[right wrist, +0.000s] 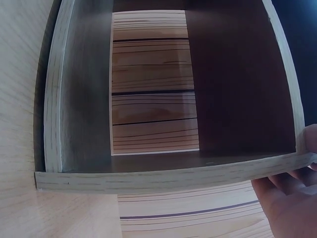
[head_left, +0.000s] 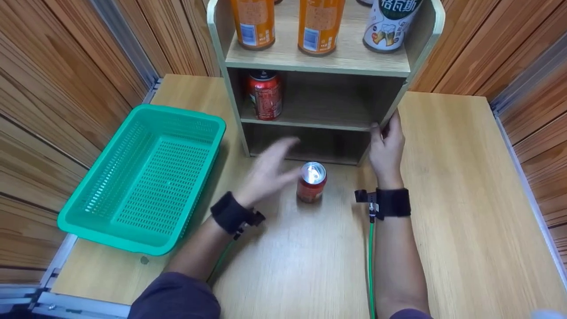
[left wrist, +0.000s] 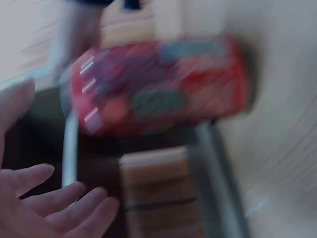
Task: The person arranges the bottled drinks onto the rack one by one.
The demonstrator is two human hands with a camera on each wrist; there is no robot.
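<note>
Can (head_left: pixel 312 181) stood upright on bench (head_left: pixel 443 199), frame centre, before shelf unit (head_left: pixel 385 119). Left hand (head_left: pixel 270 170) blurred, fingers spread, nothing held. Right hand (head_left: pixel 386 144) clasped on shelf edge. Can judged light, smooth, dentable; best taken round sides.

The setting appears to be a staged test booth rather than a home or shop. Ribbed wood-look wall panels (head_left: pixel 66 79) in metal framing close in a light wooden table (head_left: pixel 465 199) on the left, right and far sides. A small wooden shelf unit (head_left: pixel 319 62) stocked with drink cans stands at the far edge, and a green plastic basket (head_left: pixel 146 177) sits left. Both wrists carry strapped, cabled cameras.
</note>
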